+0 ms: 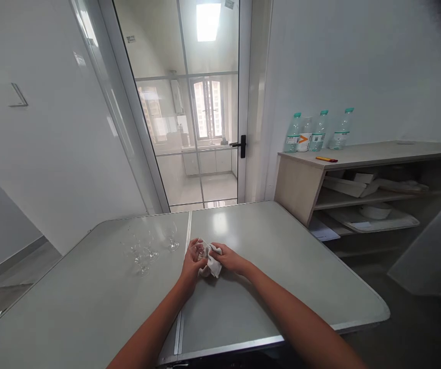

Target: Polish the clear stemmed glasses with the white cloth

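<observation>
Over the middle of the table, my left hand (193,259) is closed around a clear glass (201,251), partly hidden by the fingers. My right hand (228,257) grips a white cloth (214,266) and presses it against the glass. Part of the cloth hangs below both hands. To the left stand several clear stemmed glasses (142,256), close together. Another stemmed glass (173,241) stands a little apart, nearer my left hand.
The grey table (274,246) has a metal seam (185,287) running across it. Behind it is a glass door (205,174). At right, a wooden shelf unit (297,187) carries several plastic bottles (341,130) and a red-yellow object (326,159); trays sit inside.
</observation>
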`<act>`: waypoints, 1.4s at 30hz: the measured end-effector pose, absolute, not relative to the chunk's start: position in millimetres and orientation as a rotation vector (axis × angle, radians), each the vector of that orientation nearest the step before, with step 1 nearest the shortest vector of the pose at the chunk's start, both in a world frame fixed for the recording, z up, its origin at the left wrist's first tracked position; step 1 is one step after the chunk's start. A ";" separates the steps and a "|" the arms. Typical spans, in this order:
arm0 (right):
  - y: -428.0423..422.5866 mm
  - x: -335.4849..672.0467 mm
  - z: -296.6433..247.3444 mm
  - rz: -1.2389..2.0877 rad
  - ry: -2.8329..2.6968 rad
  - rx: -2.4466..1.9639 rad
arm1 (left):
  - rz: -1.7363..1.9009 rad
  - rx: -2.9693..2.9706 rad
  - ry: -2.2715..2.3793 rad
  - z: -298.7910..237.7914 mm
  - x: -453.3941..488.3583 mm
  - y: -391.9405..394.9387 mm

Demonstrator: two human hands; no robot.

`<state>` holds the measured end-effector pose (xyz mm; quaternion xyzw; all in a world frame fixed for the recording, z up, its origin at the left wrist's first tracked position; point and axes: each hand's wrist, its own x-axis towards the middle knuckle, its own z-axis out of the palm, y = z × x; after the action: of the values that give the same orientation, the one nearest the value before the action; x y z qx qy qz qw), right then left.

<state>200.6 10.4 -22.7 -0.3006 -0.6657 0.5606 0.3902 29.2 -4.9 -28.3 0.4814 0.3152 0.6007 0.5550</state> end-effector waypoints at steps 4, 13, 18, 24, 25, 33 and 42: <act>4.6 210.3 -10.8 1.416 -1.754 -0.766 | 1.366 1.129 0.674 -24.9 27.3 -10.5; 2.1 216.7 0.0 1.187 -2.016 -0.835 | 1.462 1.376 0.999 -18.6 25.9 -11.2; -1.1 209.0 3.6 0.504 -2.244 -1.140 | 1.480 1.435 1.218 -16.7 22.9 -10.6; 0.6 208.8 -2.4 1.074 -2.015 -1.052 | 1.431 1.303 1.065 -14.8 20.9 -12.5; 1.6 210.8 -4.7 1.308 -1.902 -1.004 | 1.415 1.283 1.019 -14.6 21.1 -12.5; 2.7 219.5 -1.6 1.319 -1.872 -0.940 | 1.453 1.274 1.001 -9.3 22.8 -12.2; 1.4 204.8 1.8 1.146 -1.914 -0.952 | 1.506 1.221 1.027 -11.8 20.0 -9.4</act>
<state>204.8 1.4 1.8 -0.3675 -0.7391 0.4427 0.3504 20.0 -9.4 -11.8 0.4951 0.4165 0.6109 0.4563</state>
